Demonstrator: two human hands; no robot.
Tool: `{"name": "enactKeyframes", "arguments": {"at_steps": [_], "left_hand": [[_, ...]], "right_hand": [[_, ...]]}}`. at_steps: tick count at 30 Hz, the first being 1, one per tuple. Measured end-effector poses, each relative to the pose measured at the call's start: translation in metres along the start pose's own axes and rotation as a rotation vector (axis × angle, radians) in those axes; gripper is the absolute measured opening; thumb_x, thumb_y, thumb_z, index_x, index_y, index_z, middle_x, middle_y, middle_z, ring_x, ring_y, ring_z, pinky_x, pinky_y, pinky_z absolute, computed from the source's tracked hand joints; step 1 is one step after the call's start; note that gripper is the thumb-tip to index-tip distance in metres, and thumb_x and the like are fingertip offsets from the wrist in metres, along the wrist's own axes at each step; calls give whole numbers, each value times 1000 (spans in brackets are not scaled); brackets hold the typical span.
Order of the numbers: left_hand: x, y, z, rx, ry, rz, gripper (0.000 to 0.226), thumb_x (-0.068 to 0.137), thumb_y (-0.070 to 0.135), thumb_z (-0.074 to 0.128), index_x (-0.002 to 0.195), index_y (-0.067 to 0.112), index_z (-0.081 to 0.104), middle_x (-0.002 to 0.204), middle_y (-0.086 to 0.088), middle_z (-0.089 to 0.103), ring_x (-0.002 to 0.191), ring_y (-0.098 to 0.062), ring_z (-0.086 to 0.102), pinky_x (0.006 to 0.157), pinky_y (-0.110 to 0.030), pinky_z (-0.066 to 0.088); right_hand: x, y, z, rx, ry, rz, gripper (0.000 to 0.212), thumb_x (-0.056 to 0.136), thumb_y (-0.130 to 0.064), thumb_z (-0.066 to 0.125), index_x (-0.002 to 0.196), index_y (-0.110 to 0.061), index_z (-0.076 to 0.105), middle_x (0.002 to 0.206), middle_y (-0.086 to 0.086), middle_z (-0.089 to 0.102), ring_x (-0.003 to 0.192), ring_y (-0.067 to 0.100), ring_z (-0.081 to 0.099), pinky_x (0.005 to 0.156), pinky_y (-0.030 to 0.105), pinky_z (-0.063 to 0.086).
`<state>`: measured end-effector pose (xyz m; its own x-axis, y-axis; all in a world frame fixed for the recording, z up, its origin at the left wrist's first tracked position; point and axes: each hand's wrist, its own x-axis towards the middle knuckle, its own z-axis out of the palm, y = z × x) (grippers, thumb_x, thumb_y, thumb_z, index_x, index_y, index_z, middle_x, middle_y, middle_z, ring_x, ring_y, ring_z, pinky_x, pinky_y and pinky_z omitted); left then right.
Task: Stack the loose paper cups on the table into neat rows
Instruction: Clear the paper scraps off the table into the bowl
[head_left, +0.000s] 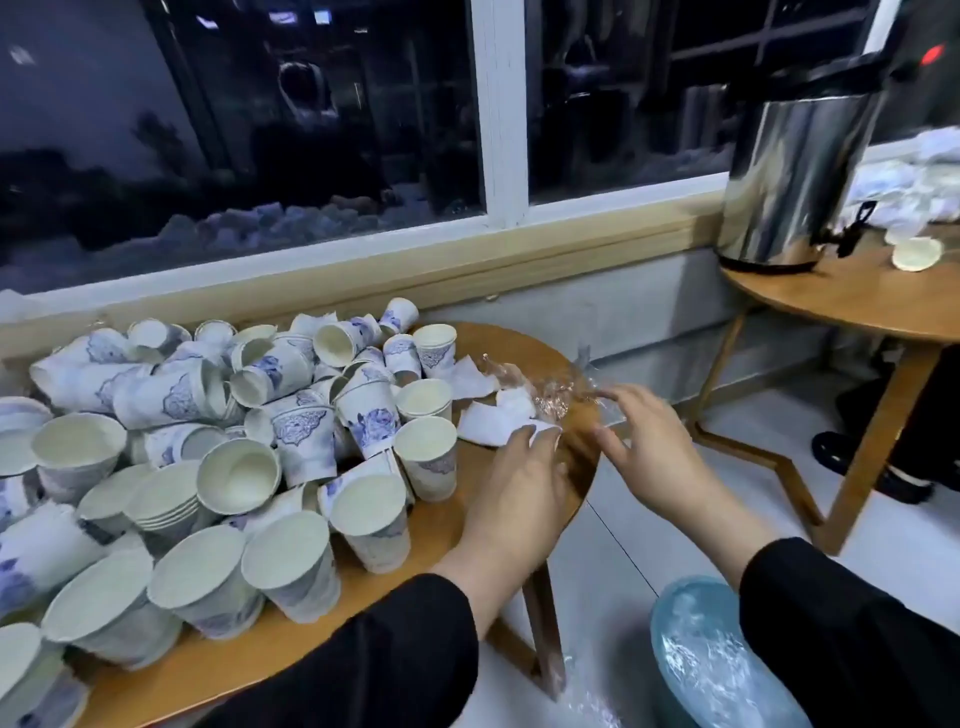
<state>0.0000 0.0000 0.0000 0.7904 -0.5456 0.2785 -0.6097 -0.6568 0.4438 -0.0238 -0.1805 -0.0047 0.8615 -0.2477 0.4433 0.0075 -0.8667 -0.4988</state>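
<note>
Round wooden table, centre frame. Loose blue-printed white paper cups heaped left, unstacked. Crumpled clear plastic wrap and white scraps right of the heap. Left hand fingers straight, touching the scraps; right hand fingers spread beside the wrap, holding nothing. Looks like clearing litter; next, nest cups.

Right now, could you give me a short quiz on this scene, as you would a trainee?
1. True or false: the paper cups already stand in neat rows.
2. What does the left hand touch? A) a cup B) white torn paper C) the metal urn
3. Fill in: the right hand reaches for crinkled clear ____ at the table's right end.

Key: 1 false, they lie in a jumbled pile. 2 B. 3 plastic.
</note>
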Motion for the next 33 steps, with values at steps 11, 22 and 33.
{"name": "enactKeyframes", "arguments": {"at_steps": [11, 22, 33], "left_hand": [[54, -26, 49, 211, -21, -185, 73, 99, 62, 40, 159, 35, 11, 170, -9, 1, 156, -29, 0, 125, -50, 7], [59, -40, 52, -82, 169, -230, 79, 95, 49, 58, 156, 24, 15, 162, -5, 31, 151, -22, 25, 122, -46, 24], [59, -40, 45, -18, 49, -232, 67, 97, 55, 52, 156, 33, 29, 169, -7, 10, 153, -28, 14, 125, -44, 18]], "right_hand": [[87, 30, 3, -180, -334, 59, 71, 93, -32, 57, 152, -40, 20, 164, 0, 14, 150, 27, 16, 118, 48, 23], [98, 30, 47, -18, -557, -120, 53, 93, 3, 40, 137, -23, 56, 150, -5, 40, 143, 12, 31, 111, 6, 15], [59, 19, 34, 300, -489, -12, 42, 93, 1, 43, 88, -28, 72, 115, -23, 67, 118, 5, 57, 107, 16, 36]]}}
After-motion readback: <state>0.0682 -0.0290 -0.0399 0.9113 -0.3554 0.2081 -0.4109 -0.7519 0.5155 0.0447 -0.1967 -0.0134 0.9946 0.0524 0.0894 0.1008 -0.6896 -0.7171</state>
